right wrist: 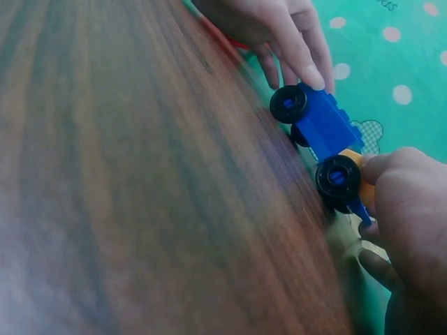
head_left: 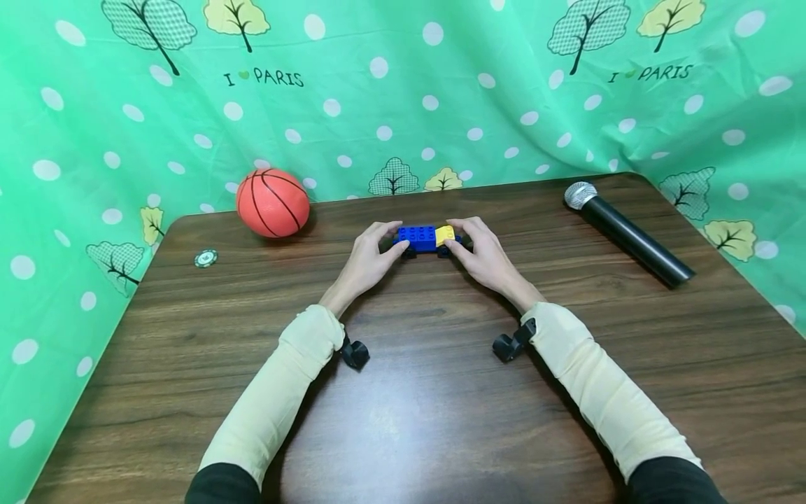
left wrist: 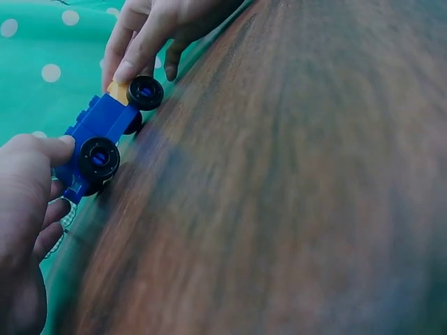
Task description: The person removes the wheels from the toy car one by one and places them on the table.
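Observation:
A small blue brick car with black wheels and a yellow brick on its right end stands on the dark wooden table. My left hand pinches its left end between thumb and fingers. My right hand pinches the right end by the yellow brick. In the left wrist view the car shows two black wheels, with my left thumb at the near end. In the right wrist view the car sits between both hands, all wheels on the table.
An orange basketball lies at the back left. A small round chip sits near the left edge. A black microphone lies at the back right. A green patterned cloth hangs behind and around the table.

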Demonstrator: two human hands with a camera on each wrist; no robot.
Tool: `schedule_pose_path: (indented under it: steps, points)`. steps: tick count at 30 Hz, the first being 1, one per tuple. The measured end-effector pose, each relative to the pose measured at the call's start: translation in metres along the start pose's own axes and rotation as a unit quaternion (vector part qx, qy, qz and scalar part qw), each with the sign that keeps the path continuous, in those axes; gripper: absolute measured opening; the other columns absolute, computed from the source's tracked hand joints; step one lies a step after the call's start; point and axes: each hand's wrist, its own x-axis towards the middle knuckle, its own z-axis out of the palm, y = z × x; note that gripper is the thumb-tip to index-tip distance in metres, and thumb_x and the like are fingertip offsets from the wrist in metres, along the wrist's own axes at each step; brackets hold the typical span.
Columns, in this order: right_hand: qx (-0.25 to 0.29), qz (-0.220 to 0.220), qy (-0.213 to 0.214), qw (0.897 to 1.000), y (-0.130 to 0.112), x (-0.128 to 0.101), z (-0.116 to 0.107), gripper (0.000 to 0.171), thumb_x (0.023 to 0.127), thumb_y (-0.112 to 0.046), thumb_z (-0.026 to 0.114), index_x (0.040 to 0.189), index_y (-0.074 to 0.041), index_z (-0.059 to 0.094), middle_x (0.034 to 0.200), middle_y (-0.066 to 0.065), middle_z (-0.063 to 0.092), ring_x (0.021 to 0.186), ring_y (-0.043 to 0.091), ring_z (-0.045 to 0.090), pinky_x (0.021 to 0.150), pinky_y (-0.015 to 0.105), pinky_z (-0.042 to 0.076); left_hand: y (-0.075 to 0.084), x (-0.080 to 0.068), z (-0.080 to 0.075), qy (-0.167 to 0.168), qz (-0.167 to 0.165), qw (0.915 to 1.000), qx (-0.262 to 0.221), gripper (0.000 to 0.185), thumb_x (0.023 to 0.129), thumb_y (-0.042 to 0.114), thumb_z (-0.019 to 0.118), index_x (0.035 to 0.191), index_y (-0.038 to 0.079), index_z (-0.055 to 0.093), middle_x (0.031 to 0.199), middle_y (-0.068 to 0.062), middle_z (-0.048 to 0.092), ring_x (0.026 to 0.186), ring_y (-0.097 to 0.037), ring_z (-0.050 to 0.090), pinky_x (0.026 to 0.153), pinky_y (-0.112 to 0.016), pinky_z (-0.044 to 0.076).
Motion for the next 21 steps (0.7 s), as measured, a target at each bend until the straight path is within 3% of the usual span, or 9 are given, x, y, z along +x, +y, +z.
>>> schedule_pose_path:
  steps: [9,21]
  points:
    - [0.001,-0.001,0.0,1.0,0.0024,0.001,0.0015,0.04,0.094,-0.015,0.062,0.129,0.0,0.054,0.114,0.011,0.054,0.1,0.022,0.05,0.081,0.039,0.042,-0.0013,0.0,0.0005,0.005,-0.013,0.9998,0.012,0.043,0.093,0.027,0.063,0.13,0.005,0.057,0.116,-0.006,0.058,0.109,-0.018,0.054,0.093,-0.035,0.042]
    - [0.025,-0.043,0.034,0.998,-0.0065,-0.0034,-0.0033,0.036,0.092,-0.012,0.064,0.125,0.001,0.057,0.114,0.011,0.055,0.095,0.025,0.052,0.079,0.042,0.044,-0.0012,-0.0039,-0.0033,0.044,0.059,0.9973,0.001,0.039,0.09,0.026,0.067,0.124,0.007,0.062,0.111,-0.003,0.06,0.105,-0.013,0.055,0.091,-0.031,0.043]
